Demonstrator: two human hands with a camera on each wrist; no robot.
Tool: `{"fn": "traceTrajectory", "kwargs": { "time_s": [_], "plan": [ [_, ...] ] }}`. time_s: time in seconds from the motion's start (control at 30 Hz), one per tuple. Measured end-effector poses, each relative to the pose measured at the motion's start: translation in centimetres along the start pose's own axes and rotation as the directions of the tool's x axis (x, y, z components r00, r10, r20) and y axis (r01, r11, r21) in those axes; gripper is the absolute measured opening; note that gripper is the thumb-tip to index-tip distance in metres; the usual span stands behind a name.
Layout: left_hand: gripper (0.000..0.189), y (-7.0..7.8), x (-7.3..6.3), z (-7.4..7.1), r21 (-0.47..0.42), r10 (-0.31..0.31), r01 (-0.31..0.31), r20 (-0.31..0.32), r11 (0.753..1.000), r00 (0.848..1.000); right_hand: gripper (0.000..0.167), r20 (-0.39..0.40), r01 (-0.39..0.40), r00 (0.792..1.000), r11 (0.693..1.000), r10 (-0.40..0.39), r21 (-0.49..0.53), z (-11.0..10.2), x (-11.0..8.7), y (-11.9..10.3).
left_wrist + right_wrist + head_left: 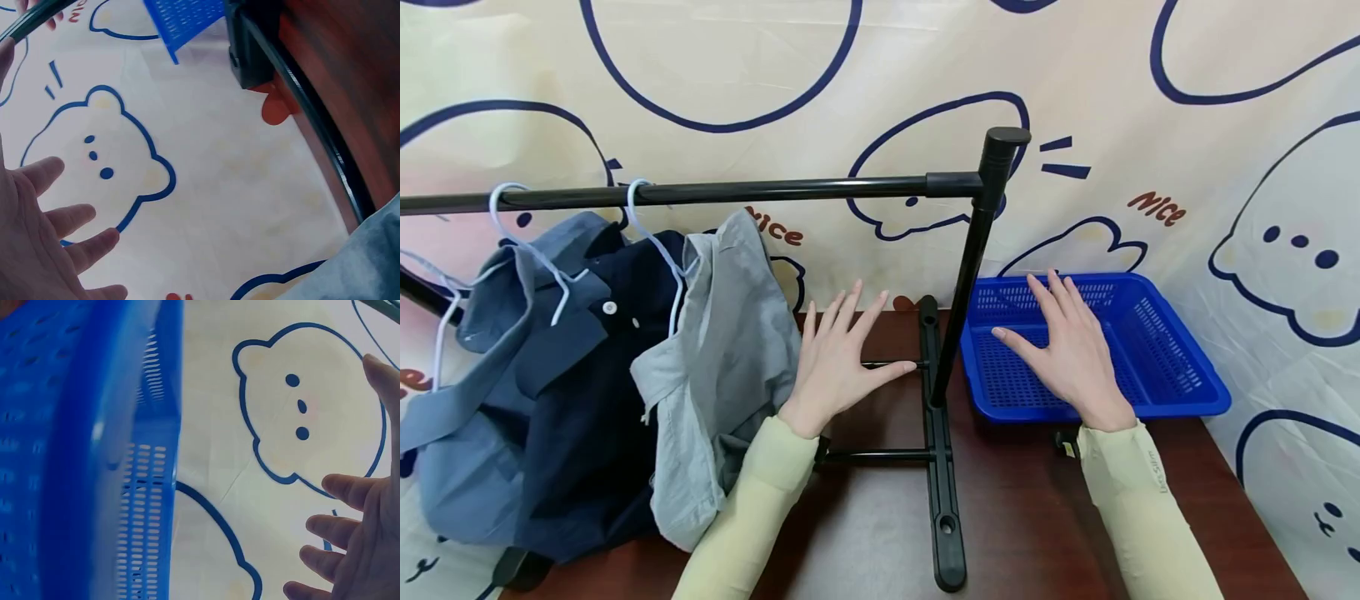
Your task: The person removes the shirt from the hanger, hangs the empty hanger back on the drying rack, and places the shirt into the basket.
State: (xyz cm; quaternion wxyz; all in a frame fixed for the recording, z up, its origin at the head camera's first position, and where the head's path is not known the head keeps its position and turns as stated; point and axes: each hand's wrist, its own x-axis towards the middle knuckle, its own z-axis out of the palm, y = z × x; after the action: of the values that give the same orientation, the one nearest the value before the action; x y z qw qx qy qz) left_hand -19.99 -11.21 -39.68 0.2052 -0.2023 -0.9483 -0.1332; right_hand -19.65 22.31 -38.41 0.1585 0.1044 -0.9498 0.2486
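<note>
My left hand (838,358) is spread with straight fingers and holds nothing, just right of a light grey garment (730,333) on a white hanger (658,242). In the left wrist view the same hand (44,231) shows its spread fingers. Over a blue plastic basket (1180,367) is my right hand (1071,350), fingers extended, nothing in it. The right wrist view has the hand (362,519) apart from the basket's side (147,506). A navy garment (602,400) with a white button and a blue denim garment (471,450) hang farther left.
A black rack rail (790,192) runs across to an upright post (973,267). Its foot (943,500) stands on the dark red-brown table (1022,517) between my arms. Behind is a cream curtain (1075,67) with cartoon outlines.
</note>
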Motion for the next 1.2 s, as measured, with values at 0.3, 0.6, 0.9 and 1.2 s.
{"fn": "traceTrajectory", "kwargs": {
  "time_s": [0.3, 0.6, 0.9, 1.2],
  "plan": [
    [0.081, 0.6, -0.8, -2.6, -0.052, 0.013, -0.016, -0.063, 0.999, 0.998, 0.081, -0.037, 0.03, 0.999, 0.996, -0.027, 0.081, -0.7, -0.2, -1.3],
    [0.078, 1.0, -1.4, -5.2, -0.081, 0.019, -0.035, -0.189, 0.996, 0.982, 0.074, -0.078, 0.066, 0.995, 0.989, -0.055, 0.135, -1.5, -0.2, -2.3],
    [0.073, 1.9, -2.4, -8.1, -0.103, 0.003, -0.04, -0.341, 0.994, 0.94, 0.069, -0.12, 0.094, 0.99, 0.975, -0.071, 0.202, -2.1, -0.3, -3.6],
    [0.065, 2.8, -3.9, -11.7, -0.159, -0.069, -0.015, -0.514, 0.987, 0.855, 0.063, -0.173, 0.122, 0.982, 0.958, -0.077, 0.261, -2.5, -0.6, -4.9]
  ]
}}
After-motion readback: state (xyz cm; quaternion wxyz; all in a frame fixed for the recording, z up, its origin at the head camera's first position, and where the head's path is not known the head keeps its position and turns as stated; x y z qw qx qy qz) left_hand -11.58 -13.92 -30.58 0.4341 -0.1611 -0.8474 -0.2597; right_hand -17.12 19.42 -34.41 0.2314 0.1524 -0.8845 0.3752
